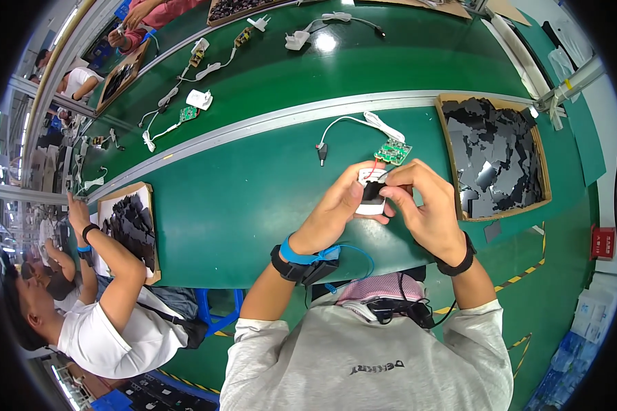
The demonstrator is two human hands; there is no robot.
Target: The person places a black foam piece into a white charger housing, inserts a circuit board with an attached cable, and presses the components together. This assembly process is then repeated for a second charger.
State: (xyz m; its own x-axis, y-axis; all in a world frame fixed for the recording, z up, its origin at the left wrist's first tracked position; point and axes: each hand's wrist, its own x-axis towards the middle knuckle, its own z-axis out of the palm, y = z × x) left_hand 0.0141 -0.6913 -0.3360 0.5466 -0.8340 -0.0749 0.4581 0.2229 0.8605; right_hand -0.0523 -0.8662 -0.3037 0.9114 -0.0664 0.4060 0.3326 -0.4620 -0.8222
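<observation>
My left hand [341,201] is closed around a small white plastic charger housing [371,207] in front of my chest. A black sheet piece [373,190] lies in the housing's open side, and my right hand [425,203] pinches at its edge with thumb and forefinger. Red wires run from the housing to a green circuit board [393,151] just beyond my fingers. From that board a white cable [380,127], bundled in a coil, leads left to a black plug [322,154] on the green table.
A cardboard tray of black sheet pieces [547,179] stands at my right, another tray [156,257] at my left near a co-worker [127,332]. Behind a metal rail [267,122], a green conveyor [404,61] carries white adapters [199,100], boards and cables.
</observation>
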